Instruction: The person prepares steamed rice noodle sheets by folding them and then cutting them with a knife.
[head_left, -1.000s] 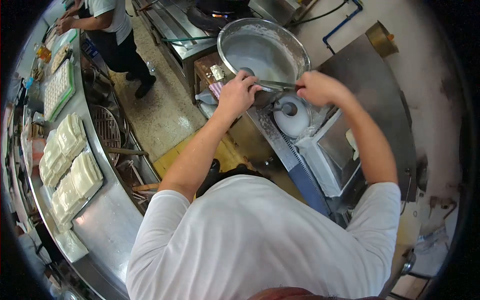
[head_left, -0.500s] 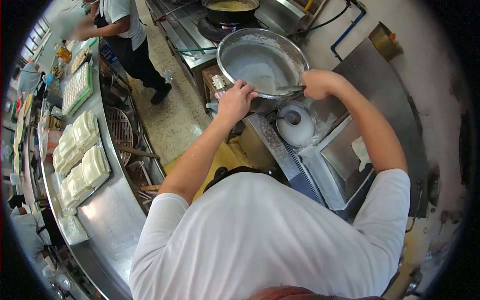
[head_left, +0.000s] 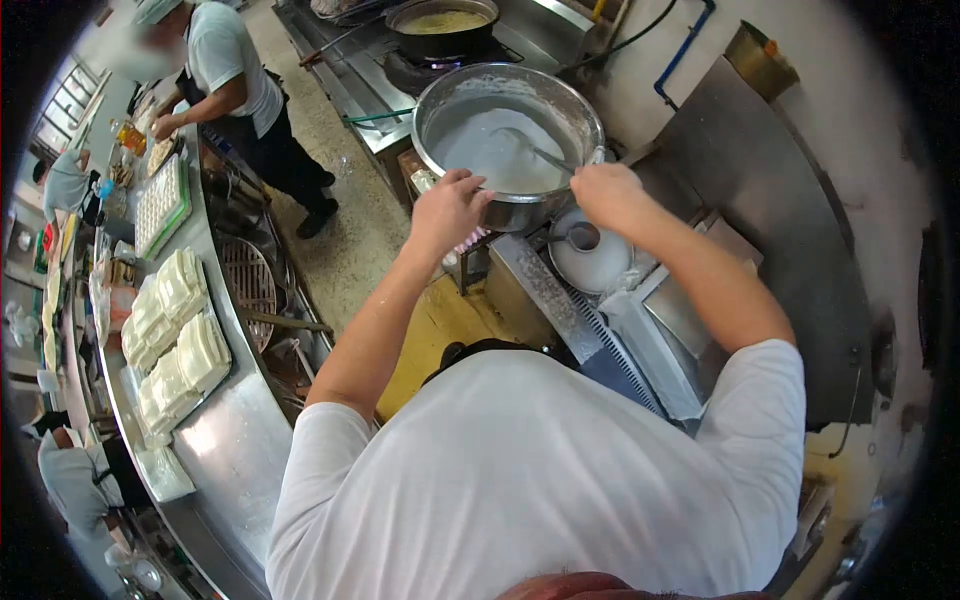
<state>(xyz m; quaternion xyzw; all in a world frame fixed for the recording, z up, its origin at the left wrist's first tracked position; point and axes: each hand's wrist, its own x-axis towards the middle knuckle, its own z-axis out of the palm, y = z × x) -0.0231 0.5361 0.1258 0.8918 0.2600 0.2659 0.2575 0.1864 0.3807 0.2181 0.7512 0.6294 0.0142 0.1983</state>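
A large stainless steel bowl [head_left: 517,213] of white liquid [head_left: 478,150] stands in front of me. My left hand [head_left: 447,210] is closed over its near left rim. In my right hand [head_left: 612,196], at the near right rim, is a ladle [head_left: 552,159]; the fingers are wrapped round its handle. The ladle's head lies in the white liquid and shows only faintly. Just below the big bowl sits a smaller metal bowl [head_left: 597,268] with white contents and a dark round utensil [head_left: 583,237] in it.
A wok [head_left: 443,30] with yellowish contents sits on the stove behind the bowl. To the left, a steel counter [head_left: 235,440] carries wrapped white packs [head_left: 185,365] and a tray of small white pieces [head_left: 163,208]. Beyond the aisle a co-worker [head_left: 235,80] stands at that counter.
The ladle has swung further into the bowl, away from the near rim, and my right hand has shifted left and slightly down. My left hand stays at the rim. The whole view has tilted slightly.
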